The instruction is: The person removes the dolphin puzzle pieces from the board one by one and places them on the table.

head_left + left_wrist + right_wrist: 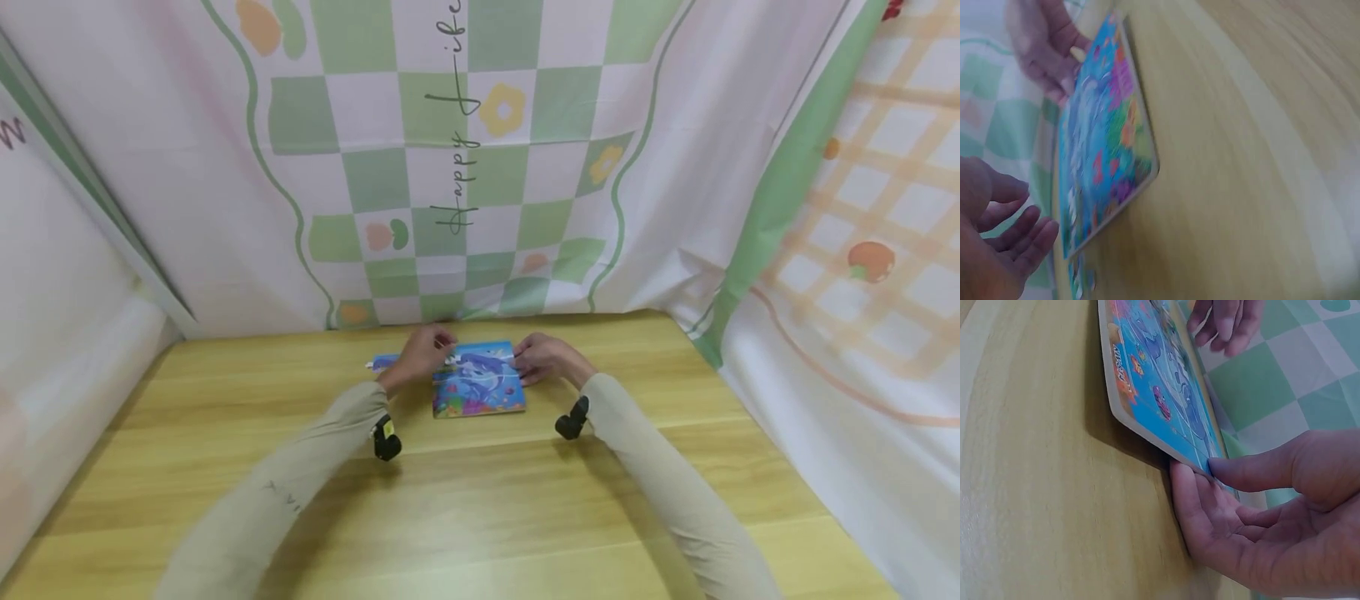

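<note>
A flat jigsaw puzzle board [480, 387] with a blue sea picture and a dolphin lies toward the back of the table. My right hand [1285, 519] pinches its right edge, thumb on top and fingers underneath; a shadow shows below that edge. At the board's left side is my left hand [997, 231], its fingers loosely bent with a gap to the thumb and nothing visible between them. Just left of the board, partly behind the left hand in the head view, lie blue puzzle pieces [384, 362].
The wooden table [465, 517] ends at a hanging checked cloth [435, 183] close behind the board. More cloth [847, 275] hangs along the right side. Small black cameras [572, 419] are strapped to both wrists.
</note>
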{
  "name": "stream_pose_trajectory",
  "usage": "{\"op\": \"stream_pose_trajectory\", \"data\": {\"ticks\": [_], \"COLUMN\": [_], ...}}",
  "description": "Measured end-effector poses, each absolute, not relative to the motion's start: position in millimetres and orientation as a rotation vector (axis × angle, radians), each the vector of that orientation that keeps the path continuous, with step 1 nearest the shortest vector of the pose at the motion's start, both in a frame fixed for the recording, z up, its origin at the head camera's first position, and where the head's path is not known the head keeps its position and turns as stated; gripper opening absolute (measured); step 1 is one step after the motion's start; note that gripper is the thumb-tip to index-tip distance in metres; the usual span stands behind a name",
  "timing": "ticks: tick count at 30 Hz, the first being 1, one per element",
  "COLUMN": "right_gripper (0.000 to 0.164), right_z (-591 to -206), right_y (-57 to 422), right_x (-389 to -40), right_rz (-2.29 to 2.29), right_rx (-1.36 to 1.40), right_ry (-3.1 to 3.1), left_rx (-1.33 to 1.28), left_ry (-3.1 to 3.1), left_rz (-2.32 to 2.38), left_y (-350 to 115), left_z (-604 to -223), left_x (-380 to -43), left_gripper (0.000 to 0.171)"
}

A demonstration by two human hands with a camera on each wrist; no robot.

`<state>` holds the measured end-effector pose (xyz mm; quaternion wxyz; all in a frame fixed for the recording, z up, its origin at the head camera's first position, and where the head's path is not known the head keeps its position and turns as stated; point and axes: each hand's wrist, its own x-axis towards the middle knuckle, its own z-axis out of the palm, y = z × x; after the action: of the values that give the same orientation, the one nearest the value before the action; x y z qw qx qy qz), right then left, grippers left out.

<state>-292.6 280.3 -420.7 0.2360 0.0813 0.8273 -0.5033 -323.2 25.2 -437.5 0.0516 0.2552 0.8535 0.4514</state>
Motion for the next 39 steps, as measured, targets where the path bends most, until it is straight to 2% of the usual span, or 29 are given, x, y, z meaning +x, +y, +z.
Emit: {"op": "stream_pose_trajectory", "data": {"ticks": [6,12,16,20,24,29,32,35,39], "right_gripper": [0.003,0.032,0.044,0.043,0.039,0.032,0.028,0.030,0.029], "right_z": [-420,-421,-423,-424,-423,-422,-423,-422,-422], "right_y": [283,279,272,268,268,266,265,265,265], "right_x": [-294,-291,-287,-287,-287,-287,-287,-288,-286], "right_rz": [-1.348,-1.387,-1.418,-1.387,-1.321,-1.308,-1.310,-1.273,-1.248], "right_rx": [0.181,0.144,0.127,0.140,0.180,0.211,0.189,0.156,0.137], "right_ry": [2.243,2.235,2.257,2.307,2.380,2.380,2.395,2.436,2.446], "left_rx": [0.742,0.615,0.530,0.423,0.342,0.359,0.348,0.357,0.498], "left_ry": [2.606,2.565,2.451,2.267,2.188,2.279,2.436,2.591,2.726], "left_rz": [1.251,1.233,1.306,1.431,1.510,1.504,1.422,1.323,1.196], "left_y": [49,64,70,74,77,82,87,88,86], "left_z": [-443,-439,-438,-436,-438,-449,-450,-448,-451], "left_x": [-317,-312,-316,-322,-326,-325,-322,-316,-311], "left_gripper": [0.023,0.026,0.018,0.024,0.017,0.022,0.010,0.027,0.028]}}
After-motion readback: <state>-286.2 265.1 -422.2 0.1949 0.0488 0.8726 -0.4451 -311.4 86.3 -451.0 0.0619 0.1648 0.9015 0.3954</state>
